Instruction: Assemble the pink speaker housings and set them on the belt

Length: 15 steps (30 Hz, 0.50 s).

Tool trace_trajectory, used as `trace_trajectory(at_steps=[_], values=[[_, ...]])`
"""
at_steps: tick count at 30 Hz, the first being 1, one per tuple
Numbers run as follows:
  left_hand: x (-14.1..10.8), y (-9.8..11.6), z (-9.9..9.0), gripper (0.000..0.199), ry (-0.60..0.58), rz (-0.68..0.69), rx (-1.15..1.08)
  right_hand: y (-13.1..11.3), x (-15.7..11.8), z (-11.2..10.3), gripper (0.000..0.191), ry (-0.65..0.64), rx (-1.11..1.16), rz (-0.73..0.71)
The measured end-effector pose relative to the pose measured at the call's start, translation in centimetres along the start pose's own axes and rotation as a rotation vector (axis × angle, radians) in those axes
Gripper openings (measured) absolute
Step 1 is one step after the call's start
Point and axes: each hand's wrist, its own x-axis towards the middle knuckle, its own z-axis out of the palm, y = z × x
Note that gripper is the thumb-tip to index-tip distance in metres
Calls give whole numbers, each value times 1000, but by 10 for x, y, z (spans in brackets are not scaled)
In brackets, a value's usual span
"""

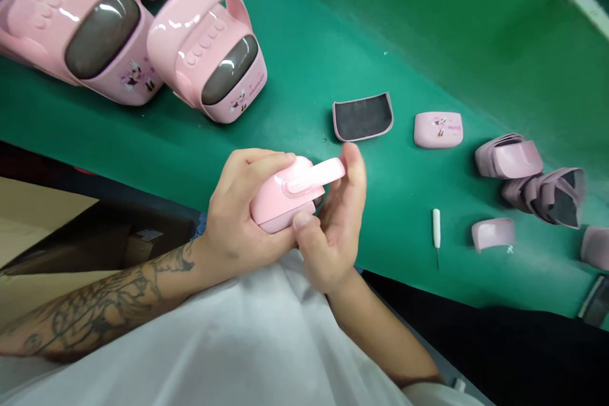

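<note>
A glossy pink plastic housing with a raised handle (285,195) is held close to my body at the table's front edge. My left hand (245,219) wraps round its rounded left end. On the other side, my right hand (335,222) grips the open end, the thumb low on the lower shell and the fingers by the handle's tip. A dark part shows partly between the shell and my right fingers. Beyond my hands lies a pink-rimmed piece with a dark panel (363,117), touching neither hand.
Larger pink housings (204,51) with dark windows stand at the back left of the green table (295,95). To the right are a printed pink cover (438,130), a white-handled screwdriver (436,228), a curved pink piece (493,234) and stacked pink covers (545,196).
</note>
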Motion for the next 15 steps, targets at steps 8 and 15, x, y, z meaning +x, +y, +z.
trace_trajectory(at_steps=[8, 15], values=[[5, 0, -13, 71, -109, -2, 63, -12, -18, -32, 32, 159, -16, -54], [-5, -1, -16, 70, -168, 19, 26, -21, -17, -28, 25, 140, -85, -92]])
